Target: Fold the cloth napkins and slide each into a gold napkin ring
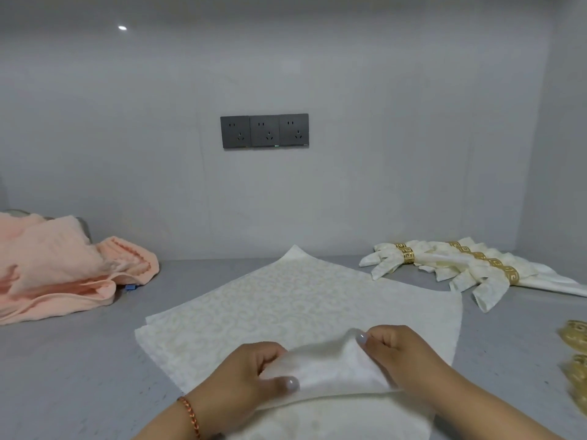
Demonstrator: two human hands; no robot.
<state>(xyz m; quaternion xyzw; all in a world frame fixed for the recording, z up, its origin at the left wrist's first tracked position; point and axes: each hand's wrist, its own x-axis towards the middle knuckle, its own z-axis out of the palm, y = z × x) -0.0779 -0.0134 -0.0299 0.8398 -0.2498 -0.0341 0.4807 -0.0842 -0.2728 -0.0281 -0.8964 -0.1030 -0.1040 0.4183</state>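
Grey countertop [79, 360] is backed by a pale wall bearing three dark sockets [264, 131]. A cream patterned napkin [286, 300] is spread flat, its near corner pinched and lifted by the left hand [244, 373] and the right hand [400, 354]. Finished ringed napkins [460, 265] are laid beyond the right hand, loose gold rings [576, 360] just right of it. Peach towels [63, 268] are heaped far left of the left hand.

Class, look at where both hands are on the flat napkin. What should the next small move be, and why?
Probably carry the lifted near corner forward toward the far corner to make the first fold. Both the left hand and right hand pinch that raised corner of the napkin, while the rest lies flat on the counter. Finished napkins already sit in rings at the right.
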